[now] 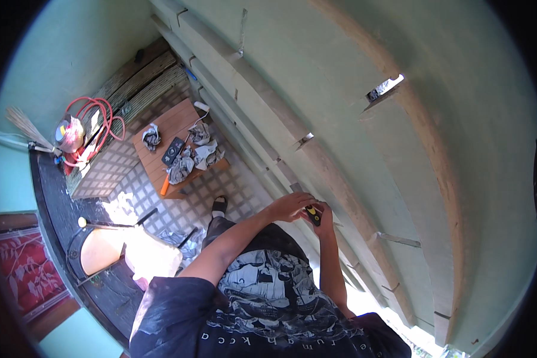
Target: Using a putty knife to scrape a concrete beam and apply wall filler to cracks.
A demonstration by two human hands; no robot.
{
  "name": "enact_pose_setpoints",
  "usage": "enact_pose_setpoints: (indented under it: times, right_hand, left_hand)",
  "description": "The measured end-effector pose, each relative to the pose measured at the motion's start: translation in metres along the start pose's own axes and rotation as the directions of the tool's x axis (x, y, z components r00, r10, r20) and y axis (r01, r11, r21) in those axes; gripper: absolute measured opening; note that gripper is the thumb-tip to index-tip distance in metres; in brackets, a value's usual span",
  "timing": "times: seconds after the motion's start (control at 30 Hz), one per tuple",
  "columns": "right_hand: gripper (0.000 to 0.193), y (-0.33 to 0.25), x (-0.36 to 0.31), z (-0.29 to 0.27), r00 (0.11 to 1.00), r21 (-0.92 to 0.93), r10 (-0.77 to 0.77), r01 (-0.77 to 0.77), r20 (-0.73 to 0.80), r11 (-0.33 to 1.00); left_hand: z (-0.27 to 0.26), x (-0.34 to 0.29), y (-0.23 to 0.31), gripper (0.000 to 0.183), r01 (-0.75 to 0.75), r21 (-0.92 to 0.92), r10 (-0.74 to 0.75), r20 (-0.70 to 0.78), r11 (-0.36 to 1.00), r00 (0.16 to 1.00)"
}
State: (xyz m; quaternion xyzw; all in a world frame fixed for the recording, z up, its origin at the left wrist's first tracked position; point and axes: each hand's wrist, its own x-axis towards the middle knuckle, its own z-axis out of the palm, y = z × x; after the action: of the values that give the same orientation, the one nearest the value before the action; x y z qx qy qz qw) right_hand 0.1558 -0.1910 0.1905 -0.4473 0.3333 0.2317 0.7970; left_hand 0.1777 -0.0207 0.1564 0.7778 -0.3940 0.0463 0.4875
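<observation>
My right hand (324, 216) is closed around a small black and yellow hand tool (312, 215); its exact kind does not show. Just left of it, my left hand (289, 206) has its fingers bent together, the tips touching or nearly touching the right hand's fingers. Whatever sits between the left fingertips is too small to make out. Both hands are in front of my body, close to the pale green wall (364, 143) with its long wooden beams (334, 170).
A wooden table (155, 156) at the left bears crumpled paper (181, 169), a dark box-shaped device (173, 151), an orange-handled tool (164, 185) and a paint roller (201, 107). Farther left lie a coiled red hose (108, 113) and a twig broom (27, 126). Tiled floor (191, 206) lies below.
</observation>
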Motion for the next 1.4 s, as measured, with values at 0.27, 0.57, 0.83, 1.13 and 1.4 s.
enact_pose_setpoints:
  times: [0.27, 0.57, 0.83, 1.13, 1.4]
  right_hand:
    - [0.028, 0.018, 0.013, -0.012, 0.847, -0.155, -0.336, 0.298, -0.412, 0.942]
    - [0.012, 0.018, -0.081, 0.004, 0.341, -0.707, -0.709, 0.636, 0.617, -0.31]
    - [0.016, -0.008, -0.022, 0.004, 0.144, -0.424, -0.496, 0.745, 0.856, -0.515]
    - [0.013, -0.013, -0.012, -0.002, 0.176, -0.387, -0.434, 0.797, 0.884, -0.464]
    - [0.02, -0.018, -0.014, 0.011, 0.094, -0.311, -0.475, 0.86, 0.875, -0.403]
  left_hand:
    - [0.035, 0.034, -0.006, 0.051, 0.008, 0.0, -0.008, 0.182, 1.0, 0.983]
    - [0.062, 0.026, -0.028, 0.026, 0.003, 0.008, -0.003, 0.052, 1.0, 0.999]
    - [0.086, 0.013, -0.05, 0.022, 0.008, 0.006, -0.007, -0.164, 1.0, 0.986]
    - [0.08, 0.018, -0.043, 0.026, 0.025, 0.041, -0.019, -0.144, 0.999, 0.989]
    - [0.081, 0.014, -0.044, 0.026, -0.136, 0.107, 0.151, -0.14, 0.985, 0.979]
